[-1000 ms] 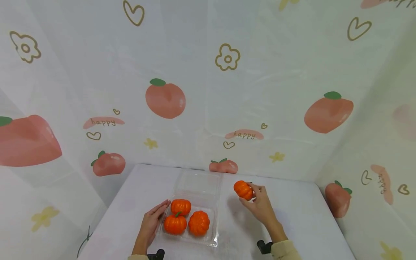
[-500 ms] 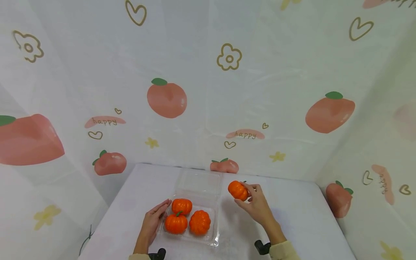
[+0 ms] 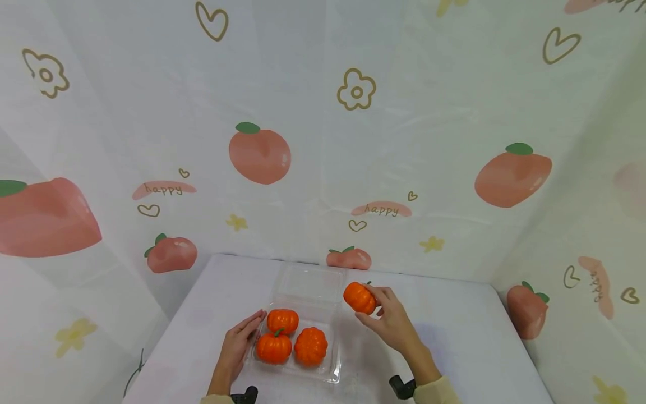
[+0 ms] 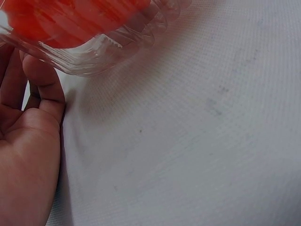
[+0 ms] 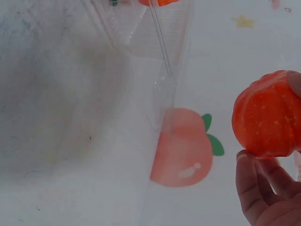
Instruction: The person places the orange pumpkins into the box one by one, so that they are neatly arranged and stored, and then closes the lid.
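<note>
My right hand [image 3: 392, 318] pinches a small orange pumpkin [image 3: 360, 298] between thumb and fingers, above the table to the right of a clear plastic clamshell box [image 3: 330, 373]. That pumpkin [image 5: 268, 115] also shows at the right of the right wrist view, with the fingers at its lower edge. Inside the box's base sit three orange pumpkins: one at the back [image 3: 282, 321], one at front left [image 3: 274, 349] and one at right [image 3: 310, 347]. Along the box's left wall rests my left hand [image 3: 237, 342], fingers relaxed; in the left wrist view this hand [image 4: 30, 122] touches the wall.
The box's clear lid [image 3: 312, 283] lies folded back toward the rear of the white table [image 3: 454, 336]. A white curtain [image 3: 419, 140] printed with fruit, hearts and flowers encloses the table behind and at both sides.
My right hand has moved left with the pumpkin, nearer to the box. The left hand and the pumpkins in the box stay in place.
</note>
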### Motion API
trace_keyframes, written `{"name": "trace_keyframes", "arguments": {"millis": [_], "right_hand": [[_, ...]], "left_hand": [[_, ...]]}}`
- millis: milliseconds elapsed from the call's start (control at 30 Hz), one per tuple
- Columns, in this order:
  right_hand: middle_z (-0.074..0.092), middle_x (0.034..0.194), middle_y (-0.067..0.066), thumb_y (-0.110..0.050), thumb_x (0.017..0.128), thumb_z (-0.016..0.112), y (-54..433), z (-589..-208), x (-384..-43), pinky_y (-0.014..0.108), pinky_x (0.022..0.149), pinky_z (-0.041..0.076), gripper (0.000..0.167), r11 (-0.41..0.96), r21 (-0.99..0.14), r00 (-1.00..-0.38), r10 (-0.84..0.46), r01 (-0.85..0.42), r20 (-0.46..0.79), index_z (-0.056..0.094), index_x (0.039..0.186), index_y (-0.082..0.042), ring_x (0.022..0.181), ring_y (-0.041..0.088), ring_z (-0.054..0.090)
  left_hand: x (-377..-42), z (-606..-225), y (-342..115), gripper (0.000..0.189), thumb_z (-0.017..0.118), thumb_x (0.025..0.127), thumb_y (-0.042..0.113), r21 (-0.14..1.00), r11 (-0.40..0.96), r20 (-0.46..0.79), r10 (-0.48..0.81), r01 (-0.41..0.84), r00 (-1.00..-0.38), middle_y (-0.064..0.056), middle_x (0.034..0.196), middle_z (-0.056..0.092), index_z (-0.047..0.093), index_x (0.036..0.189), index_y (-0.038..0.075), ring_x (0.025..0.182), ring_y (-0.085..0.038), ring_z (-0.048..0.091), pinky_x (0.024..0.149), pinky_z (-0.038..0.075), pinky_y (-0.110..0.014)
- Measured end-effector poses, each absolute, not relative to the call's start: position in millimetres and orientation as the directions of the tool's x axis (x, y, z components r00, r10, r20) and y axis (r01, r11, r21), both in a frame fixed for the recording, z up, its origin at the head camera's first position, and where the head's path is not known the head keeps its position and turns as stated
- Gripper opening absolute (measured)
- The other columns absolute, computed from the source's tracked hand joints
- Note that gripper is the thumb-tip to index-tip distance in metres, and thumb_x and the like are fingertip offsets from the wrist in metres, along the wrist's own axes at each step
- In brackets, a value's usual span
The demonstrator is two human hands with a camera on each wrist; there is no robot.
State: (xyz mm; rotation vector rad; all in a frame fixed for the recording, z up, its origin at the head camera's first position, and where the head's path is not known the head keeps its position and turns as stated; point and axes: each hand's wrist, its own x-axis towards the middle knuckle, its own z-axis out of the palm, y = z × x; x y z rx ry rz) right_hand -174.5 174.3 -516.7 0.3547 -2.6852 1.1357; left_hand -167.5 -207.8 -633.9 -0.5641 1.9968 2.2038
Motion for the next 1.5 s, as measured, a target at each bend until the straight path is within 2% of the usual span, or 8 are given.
{"name": "trace_keyframes", "arguments": {"millis": [133, 333, 400, 633, 900, 1133, 1367, 1500], "right_hand": [[0.060, 0.114, 0.002, -0.033, 0.080, 0.087, 168.7, -518.0, -170.9, 0.025, 0.072, 0.056, 0.062, 0.655, -0.676, -0.938, -0.178, -0.337, 0.296, 0.065, 0.136, -0.019, 0.089, 0.007, 0.055], [0.058, 0.113, -0.003, -0.038, 0.081, 0.086, 158.7, -519.4, -167.4, 0.029, 0.080, 0.059, 0.065, 0.634, -0.681, -0.930, -0.259, -0.368, 0.262, 0.062, 0.140, -0.023, 0.090, 0.004, 0.056], [0.058, 0.113, -0.006, -0.037, 0.082, 0.086, 155.7, -519.9, -165.7, 0.030, 0.082, 0.060, 0.066, 0.622, -0.689, -0.928, -0.276, -0.371, 0.251, 0.061, 0.141, -0.023, 0.091, 0.004, 0.057], [0.063, 0.113, -0.010, -0.037, 0.085, 0.083, 148.3, -523.9, -158.4, 0.028, 0.081, 0.060, 0.062, 0.568, -0.684, -0.884, -0.373, -0.458, 0.283, 0.061, 0.140, -0.018, 0.093, 0.002, 0.059], [0.065, 0.113, -0.012, -0.044, 0.090, 0.077, 139.9, -523.5, -152.4, 0.030, 0.079, 0.059, 0.059, 0.512, -0.698, -0.851, -0.438, -0.501, 0.290, 0.059, 0.140, -0.019, 0.093, 0.001, 0.057], [0.067, 0.123, -0.008, -0.045, 0.093, 0.072, 132.8, -522.9, -146.5, 0.026, 0.083, 0.058, 0.059, 0.466, -0.725, -0.818, -0.525, -0.508, 0.236, 0.055, 0.143, -0.019, 0.098, 0.003, 0.060], [0.067, 0.125, -0.004, -0.048, 0.095, 0.069, 124.8, -524.5, -140.1, 0.025, 0.082, 0.058, 0.058, 0.436, -0.730, -0.784, -0.580, -0.527, 0.220, 0.056, 0.142, -0.017, 0.096, 0.001, 0.060], [0.067, 0.126, -0.005, -0.049, 0.095, 0.069, 120.9, -525.5, -136.9, 0.023, 0.082, 0.058, 0.057, 0.423, -0.736, -0.772, -0.599, -0.529, 0.211, 0.056, 0.141, -0.019, 0.098, 0.001, 0.060]], "left_hand": [[-166.6, -633.0, -208.2, 0.068, 0.072, 0.089, 0.053, 0.936, -0.125, -0.347, -0.160, -0.330, -0.924, 0.004, 0.141, 0.066, 0.060, 0.143, 0.013, 0.115, 0.010, 0.059, 0.092, 0.052, -0.010], [-165.1, -631.0, -208.5, 0.066, 0.070, 0.091, 0.054, 0.936, -0.110, -0.350, -0.165, -0.335, -0.922, 0.002, 0.144, 0.064, 0.060, 0.144, 0.016, 0.138, -0.012, 0.053, 0.093, 0.052, -0.010], [-164.8, -631.3, -208.6, 0.067, 0.070, 0.090, 0.055, 0.936, -0.107, -0.350, -0.165, -0.336, -0.922, 0.001, 0.144, 0.063, 0.060, 0.144, 0.016, 0.136, -0.009, 0.054, 0.092, 0.052, -0.009], [-164.5, -632.7, -208.0, 0.071, 0.072, 0.087, 0.055, 0.936, -0.124, -0.347, -0.163, -0.329, -0.924, 0.002, 0.141, 0.066, 0.060, 0.143, 0.013, 0.106, 0.017, 0.059, 0.090, 0.051, -0.008], [-164.0, -630.5, -207.8, 0.066, 0.070, 0.091, 0.053, 0.936, -0.105, -0.350, -0.163, -0.336, -0.923, 0.002, 0.143, 0.064, 0.060, 0.144, 0.015, 0.117, 0.011, 0.059, 0.097, 0.051, -0.012], [-164.6, -630.5, -207.4, 0.066, 0.070, 0.091, 0.053, 0.936, -0.114, -0.347, -0.157, -0.332, -0.925, 0.004, 0.142, 0.065, 0.060, 0.143, 0.015, 0.108, 0.017, 0.058, 0.097, 0.051, -0.012], [-165.1, -630.4, -206.2, 0.064, 0.068, 0.092, 0.052, 0.937, -0.097, -0.346, -0.162, -0.334, -0.924, 0.003, 0.144, 0.064, 0.060, 0.144, 0.016, 0.139, -0.011, 0.053, 0.100, 0.051, -0.015], [-165.4, -630.6, -206.0, 0.062, 0.068, 0.093, 0.050, 0.938, -0.096, -0.344, -0.167, -0.332, -0.924, 0.002, 0.143, 0.064, 0.060, 0.143, 0.015, 0.135, -0.006, 0.055, 0.101, 0.050, -0.016]]}}
